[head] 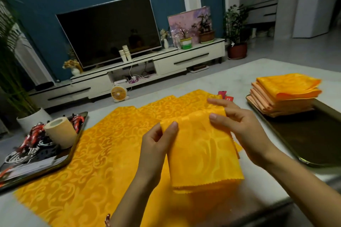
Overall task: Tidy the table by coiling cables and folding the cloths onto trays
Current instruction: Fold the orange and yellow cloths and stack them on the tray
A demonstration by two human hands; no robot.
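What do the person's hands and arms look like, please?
The left hand and right hand are bare: no gloves or rings visible, nails short and plain. No sleeves show on either forearm. A small pinkish item, perhaps a bracelet, edges the left forearm.

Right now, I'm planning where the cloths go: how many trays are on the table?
2. The left tray holds cables and a paper roll; the right tray holds a stack of folded cloths. The spread cloth might hide more.
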